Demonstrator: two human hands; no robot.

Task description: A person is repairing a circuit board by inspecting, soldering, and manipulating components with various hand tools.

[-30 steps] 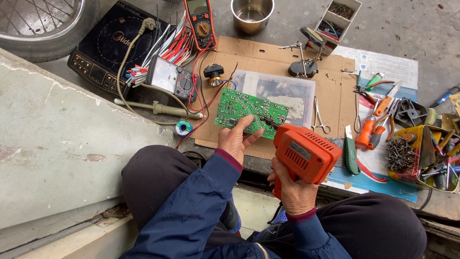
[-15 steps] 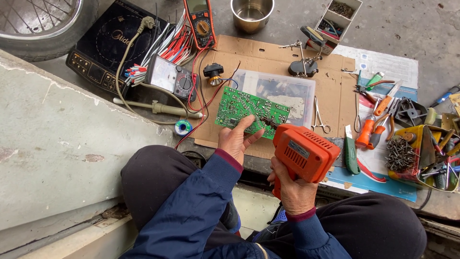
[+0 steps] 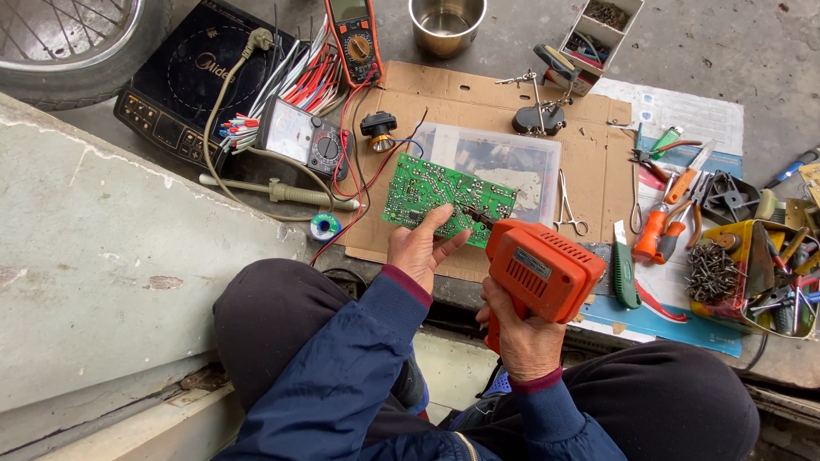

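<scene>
Fig.: Your left hand (image 3: 420, 250) pinches the near edge of the green circuit board (image 3: 449, 195), solder side up, steadying it on the cardboard sheet (image 3: 598, 137). Your right hand (image 3: 519, 337) is closed on the orange soldering gun (image 3: 540, 269), tip w/ its point at the board's near edge.

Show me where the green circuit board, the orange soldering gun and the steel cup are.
green circuit board (image 3: 427, 189): head view, bare left half of the board.
orange soldering gun (image 3: 542, 269): head view, top of its body.
steel cup (image 3: 447, 24): head view, inside the cup.
</scene>
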